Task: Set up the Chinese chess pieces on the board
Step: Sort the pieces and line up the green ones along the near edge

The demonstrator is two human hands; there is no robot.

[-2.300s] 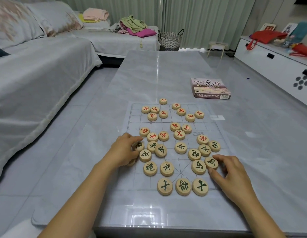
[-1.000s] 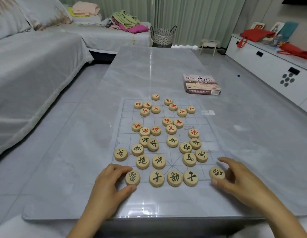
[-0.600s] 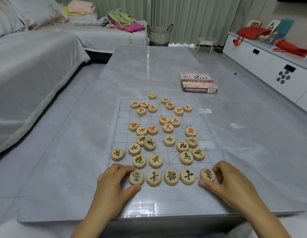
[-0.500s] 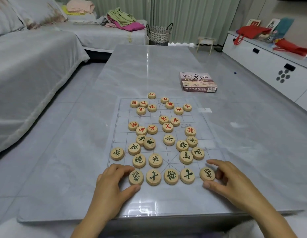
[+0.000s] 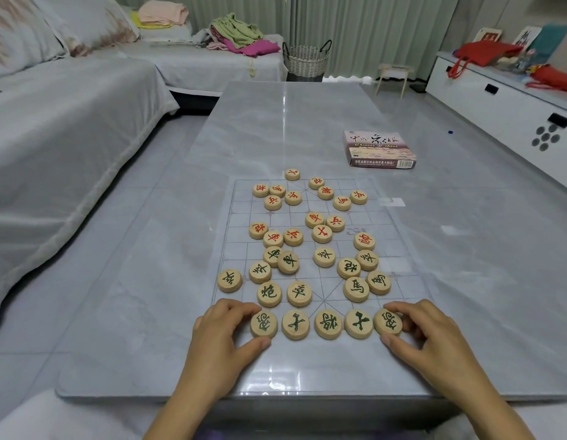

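A clear plastic chess board point(image 5: 244, 217) lies on the grey table. Round wooden pieces are spread over it: several red-lettered ones point(image 5: 321, 234) toward the far half, several green-lettered ones point(image 5: 356, 289) nearer me. A row of green pieces runs along the near edge, with one in the middle point(image 5: 328, 324). My left hand point(image 5: 226, 336) pinches the leftmost piece of that row point(image 5: 263, 323) between fingers and thumb. My right hand point(image 5: 429, 338) pinches the rightmost piece point(image 5: 387, 322) the same way.
The chess set box point(image 5: 379, 149) lies on the table beyond the board at the right. A sofa point(image 5: 69, 128) runs along the left. A white cabinet point(image 5: 504, 112) stands at the right, a wicker basket point(image 5: 306, 60) past the table's far end.
Both hands carried a green piece from mid-board to the near row, the left one to its left end, the right one to its right end. The right piece slid in against the row.
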